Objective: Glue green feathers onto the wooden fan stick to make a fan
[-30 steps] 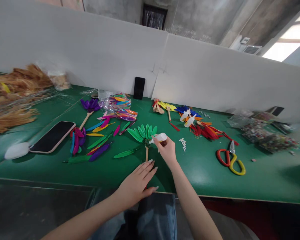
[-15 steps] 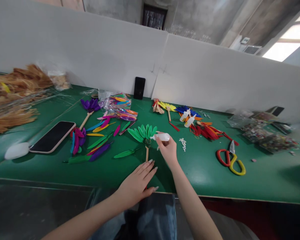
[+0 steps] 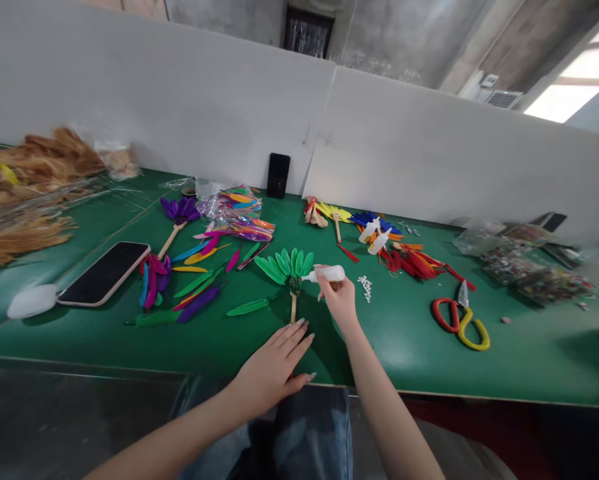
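Note:
A fan of green feathers (image 3: 285,265) on a wooden stick (image 3: 294,309) lies on the green table (image 3: 399,347). My left hand (image 3: 275,363) lies flat with fingers stretched out, its fingertips on the lower end of the stick. My right hand (image 3: 338,298) is closed on a small white glue bottle (image 3: 329,273), whose nozzle points left at the base of the green feathers. A loose green feather (image 3: 247,307) rests just left of the stick.
Loose coloured feathers (image 3: 199,280) and a purple feather fan (image 3: 180,211) lie to the left, beside a phone (image 3: 104,273) and a white mouse (image 3: 32,301). Red-and-yellow scissors (image 3: 460,317), white beads (image 3: 366,287) and more glue bottles (image 3: 374,237) sit on the right. A white partition stands behind.
My right hand has shifted a little to the right with the glue bottle, drawing its nozzle back from over the green feathers. My left hand has stayed put.

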`<state>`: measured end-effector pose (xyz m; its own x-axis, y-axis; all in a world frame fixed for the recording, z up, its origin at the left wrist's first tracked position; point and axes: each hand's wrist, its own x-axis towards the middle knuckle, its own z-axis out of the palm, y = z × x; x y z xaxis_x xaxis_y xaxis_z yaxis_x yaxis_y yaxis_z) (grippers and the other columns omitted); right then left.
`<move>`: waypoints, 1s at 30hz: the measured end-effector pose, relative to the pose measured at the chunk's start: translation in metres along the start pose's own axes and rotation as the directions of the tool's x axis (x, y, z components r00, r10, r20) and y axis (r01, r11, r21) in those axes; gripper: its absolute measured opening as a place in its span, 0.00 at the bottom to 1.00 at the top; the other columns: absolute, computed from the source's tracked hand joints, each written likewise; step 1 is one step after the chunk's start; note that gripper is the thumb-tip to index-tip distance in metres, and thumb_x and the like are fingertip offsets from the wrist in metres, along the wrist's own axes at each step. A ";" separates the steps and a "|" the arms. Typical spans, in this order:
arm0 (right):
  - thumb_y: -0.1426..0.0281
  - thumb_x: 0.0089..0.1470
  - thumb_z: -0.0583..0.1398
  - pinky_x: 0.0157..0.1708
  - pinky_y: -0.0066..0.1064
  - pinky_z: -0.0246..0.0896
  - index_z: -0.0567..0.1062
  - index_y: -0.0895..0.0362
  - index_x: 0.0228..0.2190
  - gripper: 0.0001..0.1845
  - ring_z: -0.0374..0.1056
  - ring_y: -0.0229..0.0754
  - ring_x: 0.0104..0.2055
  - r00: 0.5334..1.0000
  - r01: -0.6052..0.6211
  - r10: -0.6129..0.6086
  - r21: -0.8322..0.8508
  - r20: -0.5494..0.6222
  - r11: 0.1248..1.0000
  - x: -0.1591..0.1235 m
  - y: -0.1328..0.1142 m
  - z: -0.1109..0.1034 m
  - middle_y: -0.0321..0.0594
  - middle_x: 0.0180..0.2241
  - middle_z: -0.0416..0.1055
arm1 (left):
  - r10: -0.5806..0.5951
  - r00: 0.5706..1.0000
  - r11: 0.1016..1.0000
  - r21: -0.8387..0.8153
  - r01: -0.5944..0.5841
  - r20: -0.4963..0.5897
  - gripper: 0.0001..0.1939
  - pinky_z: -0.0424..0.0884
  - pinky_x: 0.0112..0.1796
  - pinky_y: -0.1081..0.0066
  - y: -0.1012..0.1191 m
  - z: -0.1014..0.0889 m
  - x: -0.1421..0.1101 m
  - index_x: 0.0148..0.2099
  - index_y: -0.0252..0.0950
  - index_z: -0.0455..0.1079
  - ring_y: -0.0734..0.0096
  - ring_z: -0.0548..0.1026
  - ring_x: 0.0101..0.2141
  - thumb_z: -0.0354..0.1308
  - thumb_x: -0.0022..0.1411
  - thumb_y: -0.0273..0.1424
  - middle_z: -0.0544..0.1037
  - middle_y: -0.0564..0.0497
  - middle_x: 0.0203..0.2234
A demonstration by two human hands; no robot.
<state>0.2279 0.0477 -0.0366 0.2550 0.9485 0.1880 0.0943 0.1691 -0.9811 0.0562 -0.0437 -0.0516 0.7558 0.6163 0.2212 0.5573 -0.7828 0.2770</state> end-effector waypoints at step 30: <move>0.58 0.41 0.63 0.20 0.27 0.63 0.76 0.64 0.34 0.23 0.69 0.40 0.25 0.991 -0.065 0.070 -0.045 0.113 0.997 -0.009 -0.006 0.007 0.45 0.30 0.75 | -0.004 1.000 1.000 0.014 0.004 0.009 0.28 0.54 0.57 0.60 -0.001 0.001 0.001 0.61 0.30 0.53 0.61 0.49 0.60 0.46 0.64 0.40 0.55 0.40 0.60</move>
<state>0.2180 0.0405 -0.0332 0.1511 0.9821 0.1126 0.1210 0.0946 -0.9881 0.0571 -0.0424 -0.0521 0.7564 0.6189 0.2116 0.5653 -0.7813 0.2645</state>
